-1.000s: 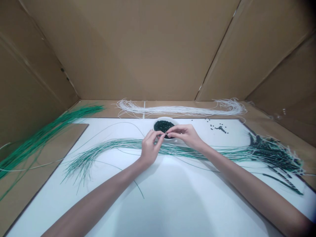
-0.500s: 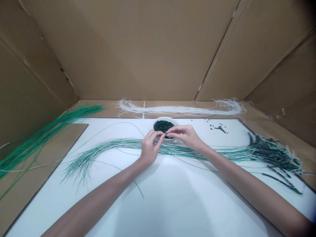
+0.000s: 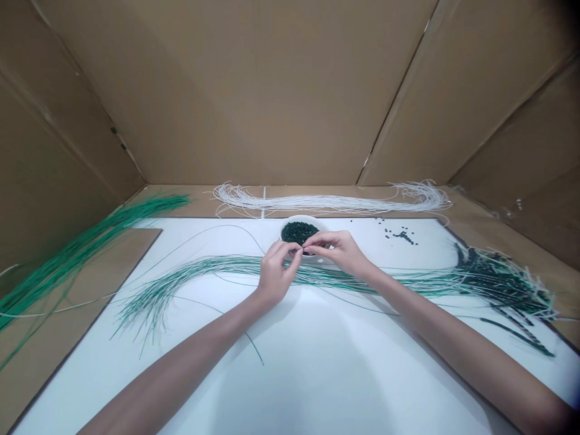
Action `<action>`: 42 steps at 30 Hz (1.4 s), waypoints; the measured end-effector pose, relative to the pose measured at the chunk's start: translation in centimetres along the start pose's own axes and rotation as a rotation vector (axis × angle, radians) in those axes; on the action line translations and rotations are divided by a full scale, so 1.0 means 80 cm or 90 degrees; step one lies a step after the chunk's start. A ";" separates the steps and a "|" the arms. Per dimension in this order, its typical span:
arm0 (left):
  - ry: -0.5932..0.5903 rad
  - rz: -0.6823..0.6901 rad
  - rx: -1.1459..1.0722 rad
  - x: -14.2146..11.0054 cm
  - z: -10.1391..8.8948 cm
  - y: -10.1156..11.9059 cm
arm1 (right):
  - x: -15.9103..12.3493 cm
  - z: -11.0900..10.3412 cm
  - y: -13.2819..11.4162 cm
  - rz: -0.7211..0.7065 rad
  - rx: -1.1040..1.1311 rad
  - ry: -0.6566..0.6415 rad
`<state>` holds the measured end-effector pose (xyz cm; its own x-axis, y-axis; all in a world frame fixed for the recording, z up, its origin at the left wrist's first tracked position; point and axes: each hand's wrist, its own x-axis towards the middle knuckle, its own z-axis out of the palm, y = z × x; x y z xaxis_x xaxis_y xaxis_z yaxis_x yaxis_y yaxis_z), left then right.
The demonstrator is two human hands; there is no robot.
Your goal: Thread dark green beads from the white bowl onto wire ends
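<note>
Over the front rim of a white bowl [image 3: 330,257] of small dark green beads [image 3: 296,232], my two hands meet fingertip to fingertip. My left hand [image 3: 276,272] is closed in a pinch, and a thin green cord [image 3: 222,226] arcs from the left of the board up to it. Thumb and forefinger of my right hand [image 3: 341,249] are pinched at the same spot; what lies between them is too small to make out. Under the hands stretches a bundle of green and white cords [image 3: 212,264], its right end crowded with dark beaded strands [image 3: 493,278].
White cords [image 3: 308,202] lie along the back on cardboard. At the left is a bunch of green cords [image 3: 86,244]. Loose dark beads [image 3: 402,234] are scattered right of the bowl on the white board [image 3: 290,368]. Cardboard walls [image 3: 254,96] enclose the back and sides.
Both hands stay pinched together at nearly the same place. The fingertips have shifted very slightly, a little left and down; nothing else has visibly moved.
</note>
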<state>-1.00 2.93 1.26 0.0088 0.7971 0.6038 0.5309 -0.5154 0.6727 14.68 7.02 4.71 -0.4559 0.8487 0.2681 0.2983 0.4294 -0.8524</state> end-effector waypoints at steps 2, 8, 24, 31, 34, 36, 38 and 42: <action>-0.004 -0.006 -0.004 0.000 0.000 0.000 | 0.000 0.001 0.002 -0.005 0.004 0.011; -0.009 -0.064 -0.027 0.002 -0.002 0.001 | 0.000 0.002 -0.001 -0.016 -0.022 0.017; 0.021 -0.103 -0.053 0.001 0.000 0.002 | 0.016 -0.009 -0.011 -0.076 -0.124 -0.065; 0.036 -0.104 -0.046 0.002 0.000 0.000 | 0.035 -0.020 0.010 -0.071 -0.293 -0.199; 0.036 -0.112 -0.032 0.003 0.000 0.001 | 0.036 -0.013 0.012 -0.080 -0.334 -0.195; 0.037 -0.112 -0.028 0.003 -0.001 0.001 | 0.035 -0.009 0.011 -0.093 -0.346 -0.173; 0.037 -0.108 -0.027 0.003 -0.001 0.001 | 0.032 -0.007 0.009 -0.106 -0.355 -0.152; 0.042 -0.108 -0.028 0.003 -0.001 0.000 | 0.025 -0.008 0.007 -0.100 -0.332 -0.107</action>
<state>-1.04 3.07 1.41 -0.1348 0.8521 0.5058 0.4817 -0.3897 0.7849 14.49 9.18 5.07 -0.6427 0.7196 0.2631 0.5707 0.6787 -0.4623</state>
